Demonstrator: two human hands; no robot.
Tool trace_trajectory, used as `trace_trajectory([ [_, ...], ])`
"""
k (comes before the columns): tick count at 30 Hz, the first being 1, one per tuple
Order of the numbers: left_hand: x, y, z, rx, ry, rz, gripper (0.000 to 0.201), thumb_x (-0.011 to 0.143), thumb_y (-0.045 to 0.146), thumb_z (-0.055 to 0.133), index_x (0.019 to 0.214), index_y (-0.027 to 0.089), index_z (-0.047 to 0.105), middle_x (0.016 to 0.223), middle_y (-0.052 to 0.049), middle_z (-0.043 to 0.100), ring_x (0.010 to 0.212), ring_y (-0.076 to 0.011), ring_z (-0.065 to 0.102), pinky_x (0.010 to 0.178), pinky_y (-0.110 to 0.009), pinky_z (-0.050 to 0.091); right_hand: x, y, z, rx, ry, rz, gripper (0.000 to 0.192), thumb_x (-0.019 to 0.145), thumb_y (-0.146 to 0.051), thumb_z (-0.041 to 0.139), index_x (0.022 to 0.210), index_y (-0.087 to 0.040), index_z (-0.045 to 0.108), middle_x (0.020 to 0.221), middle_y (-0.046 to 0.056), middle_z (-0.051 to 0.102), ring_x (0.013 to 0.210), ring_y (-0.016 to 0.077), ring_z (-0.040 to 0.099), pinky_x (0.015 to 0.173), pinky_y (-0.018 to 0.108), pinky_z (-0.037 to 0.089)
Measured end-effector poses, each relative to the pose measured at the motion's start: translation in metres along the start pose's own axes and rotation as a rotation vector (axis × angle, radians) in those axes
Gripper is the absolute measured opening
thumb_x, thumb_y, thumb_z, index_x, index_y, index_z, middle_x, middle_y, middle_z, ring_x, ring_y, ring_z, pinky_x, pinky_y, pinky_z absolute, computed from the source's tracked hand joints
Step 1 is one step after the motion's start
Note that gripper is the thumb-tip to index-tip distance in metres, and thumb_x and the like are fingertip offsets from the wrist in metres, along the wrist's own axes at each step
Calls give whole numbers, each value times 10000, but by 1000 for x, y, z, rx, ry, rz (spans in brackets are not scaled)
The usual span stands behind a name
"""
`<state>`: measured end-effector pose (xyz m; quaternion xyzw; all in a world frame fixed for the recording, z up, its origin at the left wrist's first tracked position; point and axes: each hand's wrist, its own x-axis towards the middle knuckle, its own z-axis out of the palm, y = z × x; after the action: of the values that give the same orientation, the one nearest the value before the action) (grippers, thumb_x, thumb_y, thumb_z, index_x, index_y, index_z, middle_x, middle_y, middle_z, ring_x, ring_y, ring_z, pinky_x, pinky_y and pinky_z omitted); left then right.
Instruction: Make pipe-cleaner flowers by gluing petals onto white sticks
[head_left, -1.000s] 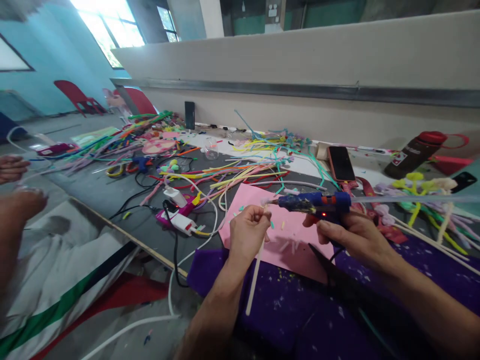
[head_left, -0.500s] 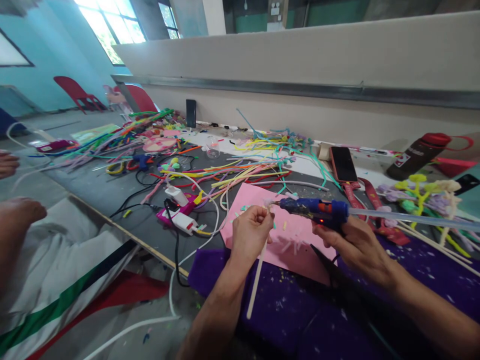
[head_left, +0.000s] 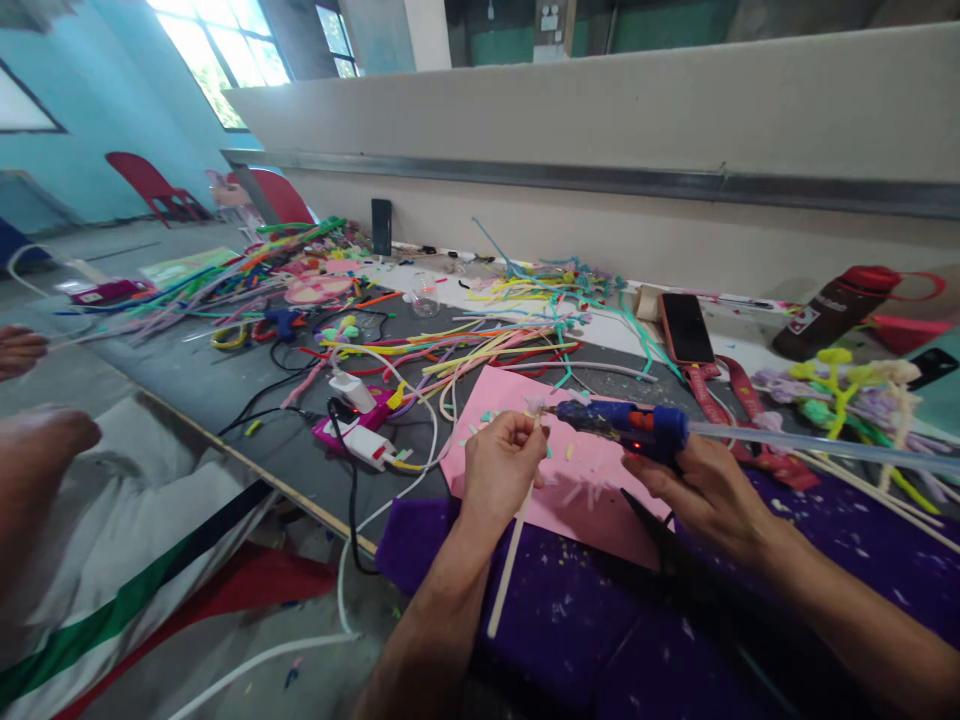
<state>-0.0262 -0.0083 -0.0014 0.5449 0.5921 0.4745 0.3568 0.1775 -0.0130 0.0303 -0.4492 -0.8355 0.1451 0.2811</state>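
My left hand [head_left: 504, 458] is closed on a thin pale stick [head_left: 510, 575], which slants down toward me below the fist. A small whitish tuft [head_left: 535, 405] shows at the stick's upper end, too small to make out well. In my right hand [head_left: 694, 490] is a blue hot glue gun [head_left: 622, 420], its tip pointing left and touching or nearly touching that tuft. A long clear glue stick [head_left: 817, 446] juts from the gun's back, and a small red light glows on its body. Under both hands lies a pink sheet [head_left: 480, 400] with small cut pieces scattered on it.
A pink-and-white power strip [head_left: 360, 430] with cords lies left of the sheet. Colourful pipe cleaners [head_left: 465, 350] spread behind. A phone [head_left: 686, 330], a dark bottle [head_left: 836, 312] and fuzzy pipe-cleaner flowers [head_left: 832, 390] are at right. Another person's arm [head_left: 45, 450] shows at far left.
The glue gun has shifted slightly left, closer in at the stick's top. The stick's lower end has swung a little left. At far left, the other person's hand has moved slightly.
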Motion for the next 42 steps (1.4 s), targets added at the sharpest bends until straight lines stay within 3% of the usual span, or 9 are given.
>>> trace_trajectory([
  [4,0,1,0,-7,5,-6,233,759,391,530,645,188,532,505,50,560,360,-85,532,383,-173,369,1,0,1,1,1,27,256,855,-384,450,848,-170,591,634,43,597,557,181,536,514,276,400],
  [10,-1,1,-1,11,7,1,227,761,392,532,654,192,544,498,60,568,353,-78,531,400,-175,376,2,-3,-2,61,-48,-30,201,862,-333,451,934,-199,584,682,22,592,595,176,538,553,279,418],
  [17,-1,3,0,13,-1,-7,232,768,386,527,648,187,535,506,57,559,353,-76,528,387,-172,362,1,2,-2,42,-7,7,213,856,-368,453,868,-187,564,651,19,557,584,173,514,543,276,392],
  [21,-1,2,0,9,2,-8,210,753,373,546,654,187,542,493,59,552,348,-77,522,387,-174,365,0,0,-3,87,-63,32,232,847,-384,464,787,-188,573,640,19,567,593,178,527,549,281,398],
  [24,0,1,0,-4,6,-5,203,750,363,549,656,183,548,493,54,553,354,-77,520,386,-173,362,1,1,-8,250,-84,117,262,836,-409,488,758,-182,595,631,19,584,588,168,546,553,273,418],
  [27,1,1,0,-55,3,-25,218,740,368,563,645,173,546,504,43,564,346,-71,506,368,-170,345,7,12,-11,520,-28,304,281,832,-427,499,799,-166,600,574,11,571,531,143,543,512,252,423],
  [33,2,5,2,-302,-126,-139,200,703,327,617,661,155,525,525,27,580,315,-55,466,339,-165,323,25,61,9,956,72,588,246,713,-383,657,783,-174,548,564,-36,530,444,86,489,431,209,416],
  [38,-2,8,6,-354,-201,-193,194,704,307,632,666,154,519,508,36,564,305,-50,460,337,-164,325,26,86,32,899,-2,656,248,698,-362,656,774,-138,579,634,17,609,481,95,530,471,217,426],
  [42,-4,9,7,-436,-286,-242,185,711,305,633,690,157,525,527,32,585,299,-44,452,310,-156,279,25,90,34,500,-47,551,249,754,-394,580,791,-150,613,657,27,627,510,115,534,463,225,380],
])
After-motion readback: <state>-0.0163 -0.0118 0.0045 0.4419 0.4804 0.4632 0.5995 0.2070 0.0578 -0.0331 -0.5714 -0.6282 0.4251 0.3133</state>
